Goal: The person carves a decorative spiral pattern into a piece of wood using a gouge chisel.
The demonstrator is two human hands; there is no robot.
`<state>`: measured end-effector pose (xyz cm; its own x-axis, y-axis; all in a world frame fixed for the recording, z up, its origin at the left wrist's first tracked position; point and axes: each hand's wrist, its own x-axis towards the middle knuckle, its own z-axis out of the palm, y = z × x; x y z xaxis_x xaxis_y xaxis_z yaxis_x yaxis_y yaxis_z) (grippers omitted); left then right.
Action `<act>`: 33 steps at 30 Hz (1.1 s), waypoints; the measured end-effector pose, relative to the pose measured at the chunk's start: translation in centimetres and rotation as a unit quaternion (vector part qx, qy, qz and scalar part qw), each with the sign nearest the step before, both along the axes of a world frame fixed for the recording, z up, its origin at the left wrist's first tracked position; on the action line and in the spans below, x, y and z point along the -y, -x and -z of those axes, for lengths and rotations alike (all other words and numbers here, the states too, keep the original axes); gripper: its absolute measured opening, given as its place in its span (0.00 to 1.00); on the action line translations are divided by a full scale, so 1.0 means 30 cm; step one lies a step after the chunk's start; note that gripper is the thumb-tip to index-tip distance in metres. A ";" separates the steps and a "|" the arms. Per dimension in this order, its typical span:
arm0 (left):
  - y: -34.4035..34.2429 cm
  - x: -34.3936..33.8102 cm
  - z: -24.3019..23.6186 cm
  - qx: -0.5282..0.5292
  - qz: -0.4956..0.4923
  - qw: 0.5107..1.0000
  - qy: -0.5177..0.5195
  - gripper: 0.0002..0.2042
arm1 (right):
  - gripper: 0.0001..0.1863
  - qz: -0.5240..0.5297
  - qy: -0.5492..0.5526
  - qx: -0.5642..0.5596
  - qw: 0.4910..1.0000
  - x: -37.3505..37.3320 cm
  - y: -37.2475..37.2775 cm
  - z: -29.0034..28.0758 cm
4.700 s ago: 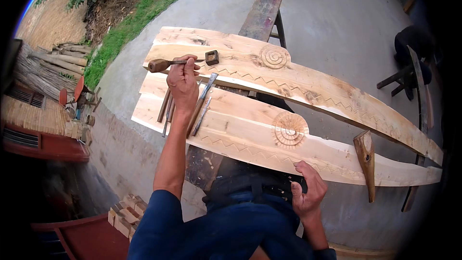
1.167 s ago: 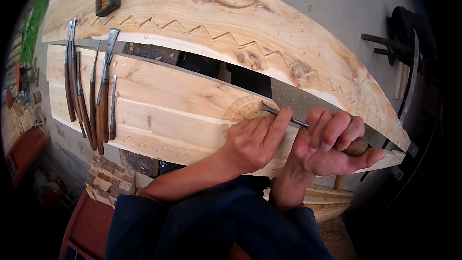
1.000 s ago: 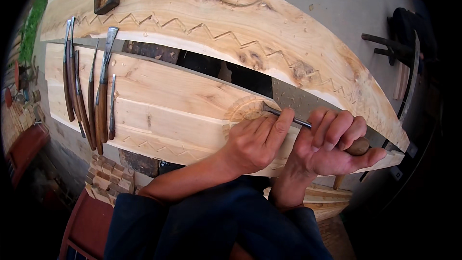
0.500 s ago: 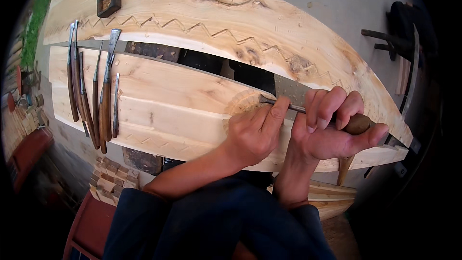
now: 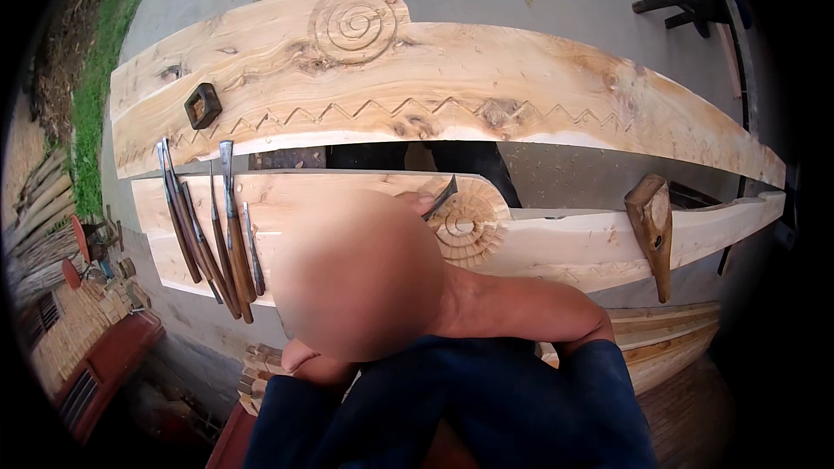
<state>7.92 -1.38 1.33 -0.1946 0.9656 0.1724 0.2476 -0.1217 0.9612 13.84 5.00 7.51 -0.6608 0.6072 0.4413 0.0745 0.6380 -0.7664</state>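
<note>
A chisel [image 5: 443, 196] juts from a blurred patch, its blade tip pointing up and to the right over the carved ray-patterned round [image 5: 476, 239] on the nearer plank [image 5: 556, 243]. Against its shank lies a fingertip of what appears to be my left hand [image 5: 415, 201]; the blur covers the rest of that hand. From the right sleeve, my right forearm [image 5: 521, 304] crosses leftward into the same blur, which conceals my right hand's grip and the chisel's handle. A bit of skin shows at the blur's lower left; whose part it is stays unclear.
Several wooden-handled chisels [image 5: 228, 234] lie side by side on the near plank's left. Behind is a plank [image 5: 556, 69] with a carved spiral and zigzag line, bearing a small dark box-shaped block [image 5: 202, 106]. A wooden mallet [image 5: 651, 230] rests at right.
The view has shifted, uncovering the mallet and the carved round. The chisel's blade, earlier pointing left, now points up and right. My right arm has swung across to the left.
</note>
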 end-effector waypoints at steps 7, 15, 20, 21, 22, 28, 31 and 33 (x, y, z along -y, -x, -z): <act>0.064 0.062 -0.003 0.205 -0.021 0.978 0.027 0.47 | 0.40 -0.027 0.069 -0.009 0.997 0.070 0.048 0.038; 0.074 0.086 -0.048 0.365 -0.111 0.923 -0.055 0.66 | 0.40 -0.045 0.105 0.018 0.993 0.073 0.054 0.028; 0.109 0.103 -0.031 0.343 -0.010 0.937 0.068 0.83 | 0.39 -0.032 0.135 0.010 0.990 0.066 0.048 0.057; 0.102 0.109 -0.013 0.363 -0.018 0.930 0.061 0.83 | 0.39 -0.025 0.141 0.014 0.990 0.066 0.044 0.062; 0.096 0.116 -0.015 0.372 -0.037 0.926 0.050 0.83 | 0.39 -0.031 0.148 0.008 0.989 0.069 0.046 0.059; 0.058 0.148 0.008 0.426 -0.098 0.899 -0.013 0.80 | 0.38 -0.043 0.151 0.011 0.988 0.073 0.049 0.049; 0.045 0.130 0.013 0.447 -0.102 0.888 -0.037 0.77 | 0.38 -0.033 0.141 0.014 0.989 0.073 0.047 0.049; 0.036 0.108 0.017 0.455 -0.092 0.886 -0.025 0.75 | 0.38 -0.026 0.148 0.022 0.988 0.061 0.033 0.055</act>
<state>6.83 -4.62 0.81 -0.4275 0.8991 -0.0943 -0.6063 -0.2078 0.7676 12.84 3.18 5.86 -0.7087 0.6705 0.2196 0.0847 0.3899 -0.9170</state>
